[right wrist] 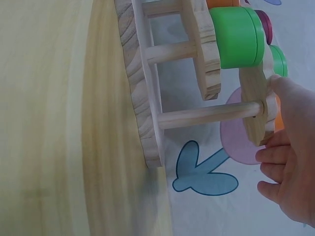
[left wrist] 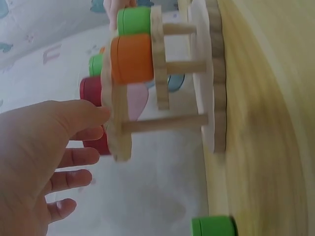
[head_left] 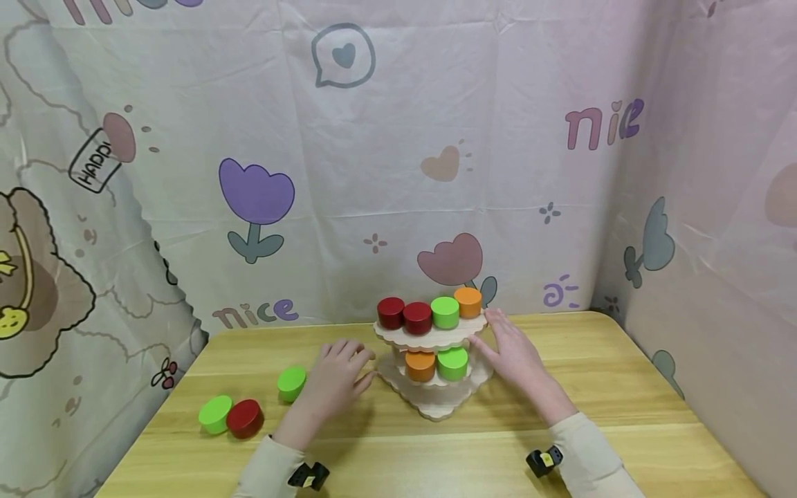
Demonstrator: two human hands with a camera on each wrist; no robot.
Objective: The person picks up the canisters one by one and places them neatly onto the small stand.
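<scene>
A tiered wooden stand (head_left: 434,400) with scalloped edges is on the table. Its top tier bears two dark red round blocks (head_left: 391,313), a green block (head_left: 445,312) and an orange block (head_left: 468,303). Below sit another orange block (head_left: 420,367) and a green one (right wrist: 237,37). My right hand (head_left: 513,349) is at the stand's right side, fingers extended, with the thumb at the top tier's edge. On the left side, my left hand (head_left: 339,377) hovers close beside the stand, fingers loosely bent, holding nothing. Its thumb overlaps the top tier in the left wrist view.
To the left of my left hand lies a loose green block (head_left: 291,384). Farther left, a green block (head_left: 215,414) and a red block (head_left: 245,418) sit side by side on the wooden table (head_left: 461,463). A printed curtain (head_left: 373,138) hangs behind the table and along both sides.
</scene>
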